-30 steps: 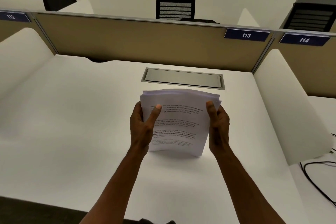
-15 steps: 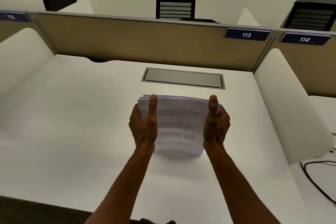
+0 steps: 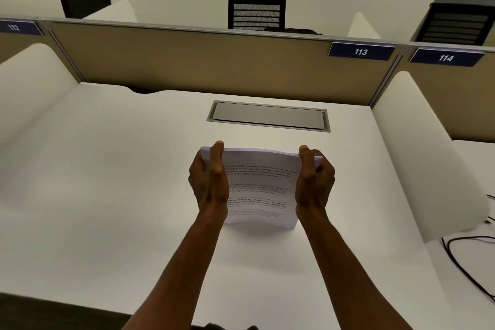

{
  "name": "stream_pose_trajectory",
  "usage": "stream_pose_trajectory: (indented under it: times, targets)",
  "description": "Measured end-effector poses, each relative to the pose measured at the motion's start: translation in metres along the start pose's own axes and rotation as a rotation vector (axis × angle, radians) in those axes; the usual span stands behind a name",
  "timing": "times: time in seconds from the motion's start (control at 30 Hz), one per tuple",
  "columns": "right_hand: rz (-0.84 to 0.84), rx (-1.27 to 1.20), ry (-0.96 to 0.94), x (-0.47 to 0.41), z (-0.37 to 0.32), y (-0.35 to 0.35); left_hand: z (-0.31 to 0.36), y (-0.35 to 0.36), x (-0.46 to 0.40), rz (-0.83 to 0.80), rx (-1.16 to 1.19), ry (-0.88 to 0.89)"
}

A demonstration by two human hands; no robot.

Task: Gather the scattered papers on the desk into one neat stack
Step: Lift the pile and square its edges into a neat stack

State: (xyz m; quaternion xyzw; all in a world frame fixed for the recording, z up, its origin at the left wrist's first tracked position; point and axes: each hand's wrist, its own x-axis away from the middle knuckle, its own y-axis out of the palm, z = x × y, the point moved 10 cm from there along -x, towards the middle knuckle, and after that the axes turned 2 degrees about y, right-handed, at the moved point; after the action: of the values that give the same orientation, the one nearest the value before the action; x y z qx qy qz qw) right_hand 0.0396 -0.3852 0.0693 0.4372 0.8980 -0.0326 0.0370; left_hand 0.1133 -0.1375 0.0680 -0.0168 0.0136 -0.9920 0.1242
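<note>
A stack of printed white papers (image 3: 261, 190) stands on its lower edge on the white desk (image 3: 107, 195), tilted back toward me. My left hand (image 3: 210, 182) grips its left side, thumb along the front up to the top edge. My right hand (image 3: 314, 182) grips its right side the same way. The sheets' top edges look nearly even between my thumbs. No loose sheets lie elsewhere on the desk.
A grey cable hatch (image 3: 269, 116) is set into the desk behind the stack. Tan partitions (image 3: 201, 61) and white side dividers (image 3: 428, 155) enclose the desk. Black cables (image 3: 466, 262) lie on the neighbouring desk at right.
The stack's uneven top edges have evened out and its top sits lower. Both thumbs slid from the page face up to the top edge.
</note>
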Motion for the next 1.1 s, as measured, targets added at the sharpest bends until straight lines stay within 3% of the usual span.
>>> stream_pose_trajectory:
  times: [0.17,0.27,0.37,0.53,0.73,0.9,1.1]
  targets:
    - [-0.144,-0.023,-0.03,0.001,0.001,0.009,-0.011,-0.003,-0.006,0.005,-0.044,-0.013]
    - [-0.351,-0.043,-0.079,0.005,0.008,0.013,-0.016,0.003,-0.008,-0.143,0.022,0.041]
    - [-0.464,-0.09,0.019,0.011,0.034,0.01,-0.031,0.008,-0.005,-0.32,0.083,0.073]
    - [-0.414,-0.039,0.147,0.021,0.066,0.011,-0.082,0.003,0.004,-0.322,0.023,-0.012]
    - [-0.426,-0.072,0.128,0.016,0.062,0.016,-0.074,-0.002,-0.003,-0.27,0.027,0.054]
    - [-0.469,-0.021,0.148,0.024,0.085,0.021,-0.098,-0.002,-0.002,-0.315,-0.039,-0.021]
    - [-0.467,0.009,0.17,0.025,0.101,0.021,-0.11,-0.006,0.006,-0.279,-0.05,0.007]
